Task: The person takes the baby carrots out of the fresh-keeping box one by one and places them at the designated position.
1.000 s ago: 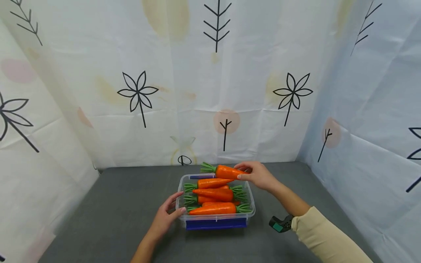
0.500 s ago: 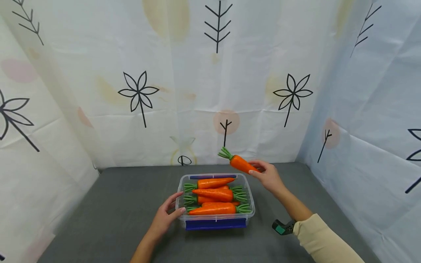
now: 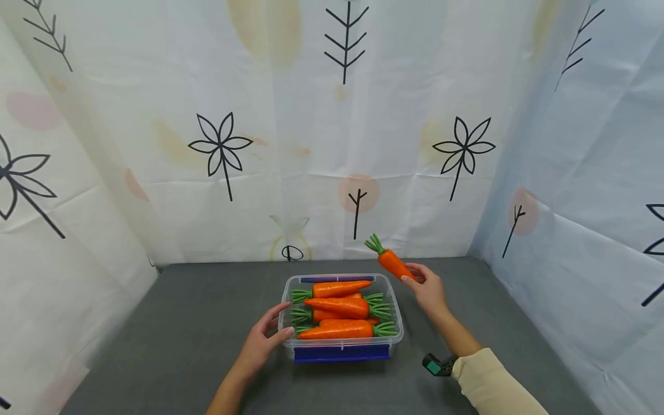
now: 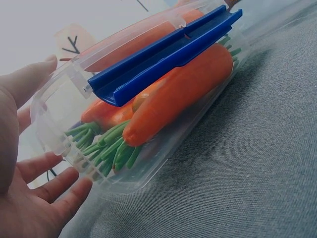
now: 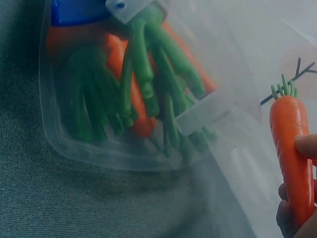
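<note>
My right hand (image 3: 429, 288) pinches an orange carrot (image 3: 393, 265) by its narrow end, thumb on one side and fingers on the other. The carrot's green top points up and left, and it hangs beyond the right back corner of a clear plastic container (image 3: 340, 343). In the right wrist view the same carrot (image 5: 291, 148) stands nearly upright. Several more carrots (image 3: 339, 308) lie stacked in the lidless container. My left hand (image 3: 257, 341) rests against the container's left side, its relaxed fingers (image 4: 67, 186) spread and touching the wall, thumb near the rim.
Dark blue clips are on the container's front (image 3: 341, 353) and back. A grey cloth-covered table (image 3: 207, 323) lies under it. White patterned sheets (image 3: 290, 144) hang behind and at both sides. A dark wrist device (image 3: 438, 365) is at the right sleeve.
My right hand has carried the carrot from above the container's back edge to the right, and its green top has tilted upward. My left hand and the container stay put.
</note>
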A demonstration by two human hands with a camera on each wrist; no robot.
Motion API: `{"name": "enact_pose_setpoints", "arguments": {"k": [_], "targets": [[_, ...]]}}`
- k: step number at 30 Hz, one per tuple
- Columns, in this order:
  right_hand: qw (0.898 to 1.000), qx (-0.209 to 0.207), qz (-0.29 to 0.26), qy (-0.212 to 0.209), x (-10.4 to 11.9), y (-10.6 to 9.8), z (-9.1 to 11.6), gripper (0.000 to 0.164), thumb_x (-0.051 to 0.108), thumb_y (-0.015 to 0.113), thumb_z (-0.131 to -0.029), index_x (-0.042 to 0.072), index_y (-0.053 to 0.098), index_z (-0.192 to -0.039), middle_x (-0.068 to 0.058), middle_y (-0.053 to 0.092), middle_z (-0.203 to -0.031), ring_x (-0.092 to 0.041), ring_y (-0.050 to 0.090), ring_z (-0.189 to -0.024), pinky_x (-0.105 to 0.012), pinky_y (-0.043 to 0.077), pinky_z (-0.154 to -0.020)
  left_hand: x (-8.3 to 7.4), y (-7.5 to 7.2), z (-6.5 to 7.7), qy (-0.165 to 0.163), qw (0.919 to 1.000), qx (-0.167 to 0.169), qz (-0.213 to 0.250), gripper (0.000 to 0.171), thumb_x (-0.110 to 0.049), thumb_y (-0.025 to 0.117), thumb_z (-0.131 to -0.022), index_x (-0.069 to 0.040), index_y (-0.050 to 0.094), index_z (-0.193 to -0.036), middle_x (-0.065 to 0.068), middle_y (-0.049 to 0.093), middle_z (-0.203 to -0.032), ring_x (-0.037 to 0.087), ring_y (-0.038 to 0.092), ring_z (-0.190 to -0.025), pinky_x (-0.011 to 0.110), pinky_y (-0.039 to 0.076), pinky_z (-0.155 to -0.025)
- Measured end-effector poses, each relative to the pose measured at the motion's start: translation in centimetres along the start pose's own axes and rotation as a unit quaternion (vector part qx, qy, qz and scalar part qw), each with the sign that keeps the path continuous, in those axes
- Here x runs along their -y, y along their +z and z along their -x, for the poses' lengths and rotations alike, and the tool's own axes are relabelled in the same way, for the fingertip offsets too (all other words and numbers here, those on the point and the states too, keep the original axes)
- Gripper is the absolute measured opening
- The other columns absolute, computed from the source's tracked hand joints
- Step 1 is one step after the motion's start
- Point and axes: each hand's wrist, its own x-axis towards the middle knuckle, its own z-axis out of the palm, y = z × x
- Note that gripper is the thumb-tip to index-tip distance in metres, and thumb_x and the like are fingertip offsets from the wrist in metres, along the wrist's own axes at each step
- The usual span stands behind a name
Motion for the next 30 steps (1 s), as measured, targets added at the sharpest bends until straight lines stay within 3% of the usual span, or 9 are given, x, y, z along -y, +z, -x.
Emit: {"name": "enact_pose_setpoints", "arguments": {"k": [8,17,23,30], "targets": [[0.998,-0.031,0.022,0.052,-1.9,0.9,-0.3,0.033,0.007,0.071,-0.088,-0.004,0.064,-0.118,-0.026,0.064,-0.106,-0.038,0.062,-0.094,-0.031,0.049,-0.068,-0.1,0.0,0.0,-0.007,1.0000,0.000,-0.005,0.053,-0.015,0.068,-0.091,-0.014,0.051,-0.141,0.018,0.044,-0.144,0.040,0.049,-0.123,0.052,0.047,-0.093],[0.988,-0.034,0.061,0.138,-3.0,1.8,-1.0,0.032,0.010,0.069,-0.089,-0.004,0.063,-0.117,-0.026,0.064,-0.107,-0.037,0.060,-0.093,-0.045,0.048,-0.076,-0.4,-0.3,0.2,-0.013,0.9998,0.015,-0.006,0.052,-0.016,0.068,-0.092,-0.018,0.051,-0.141,0.018,0.050,-0.139,0.038,0.050,-0.121,0.051,0.046,-0.092],[0.984,-0.038,0.077,0.156,-3.5,2.2,-1.4,0.031,0.010,0.069,-0.089,-0.005,0.063,-0.115,-0.027,0.065,-0.106,-0.038,0.060,-0.093,-0.045,0.047,-0.077,-0.5,-0.5,0.1,-0.023,0.9993,0.027,-0.010,0.054,-0.018,0.067,-0.092,-0.018,0.049,-0.142,0.019,0.049,-0.138,0.038,0.050,-0.121,0.051,0.046,-0.092],[0.983,-0.026,0.107,0.149,-4.0,2.2,-1.6,0.030,0.006,0.063,-0.091,-0.008,0.059,-0.118,-0.029,0.062,-0.109,-0.041,0.058,-0.095,-0.049,0.045,-0.081,-0.4,-0.5,0.0,-0.019,0.9992,0.033,-0.006,0.053,-0.015,0.067,-0.092,-0.018,0.049,-0.142,0.020,0.049,-0.139,0.039,0.049,-0.122,0.049,0.047,-0.093]]}}
